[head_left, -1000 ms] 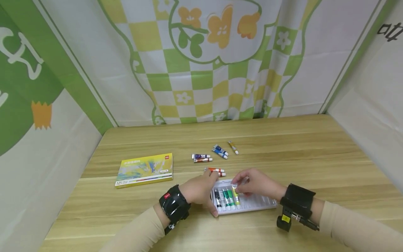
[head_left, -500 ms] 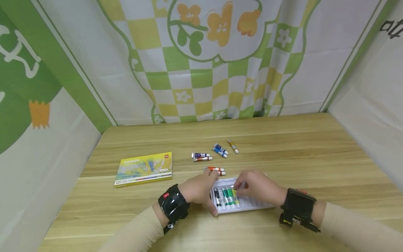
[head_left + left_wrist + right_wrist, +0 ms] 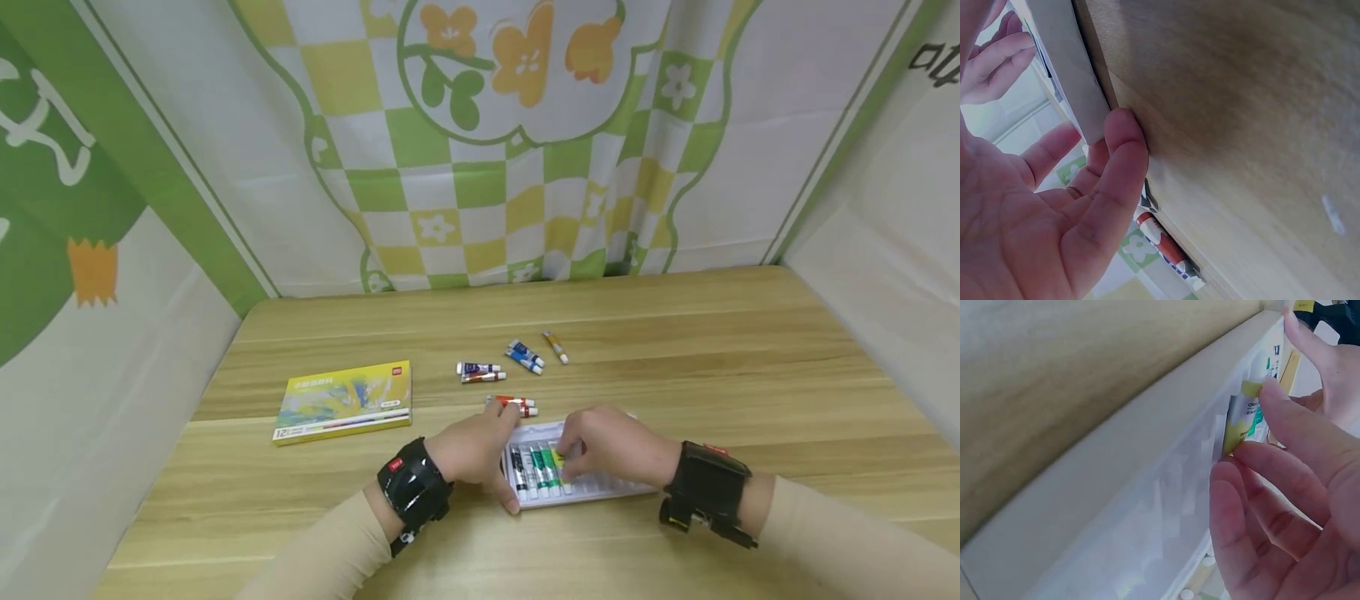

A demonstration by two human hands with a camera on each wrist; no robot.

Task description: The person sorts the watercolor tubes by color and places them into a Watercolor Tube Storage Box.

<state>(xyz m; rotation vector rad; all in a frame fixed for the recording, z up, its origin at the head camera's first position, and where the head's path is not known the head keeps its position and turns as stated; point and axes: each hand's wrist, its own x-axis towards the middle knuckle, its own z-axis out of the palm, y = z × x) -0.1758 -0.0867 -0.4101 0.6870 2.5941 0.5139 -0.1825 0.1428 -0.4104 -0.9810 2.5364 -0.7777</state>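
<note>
My left hand [image 3: 480, 450] grips the left end of a white plastic tray [image 3: 615, 489], thumb at the front corner and fingers behind. In the left wrist view its fingers curl at the tray's edge [image 3: 1069, 62]. Lying side by side in the tray's left part are a black paint tube [image 3: 518, 469], a pale one and two green paint tubes [image 3: 551, 471]. Beside them my right hand [image 3: 618, 446] pinches a yellow paint tube [image 3: 1240, 422] between thumb and forefinger, low in its slot. The right hand covers part of the tray's slots.
Behind the tray lie orange-red tubes [image 3: 517, 402], a purple tube [image 3: 477, 368], a brown tube [image 3: 483, 377], blue tubes [image 3: 524, 361] and an ochre tube [image 3: 555, 347]. A yellow paint box [image 3: 345, 402] lies flat at the left. A patterned curtain [image 3: 480, 200] hangs behind the table.
The right hand has lowered the yellow tube into the tray next to the green ones, and its fingers now cover most of it. The left hand stays on the tray's end.
</note>
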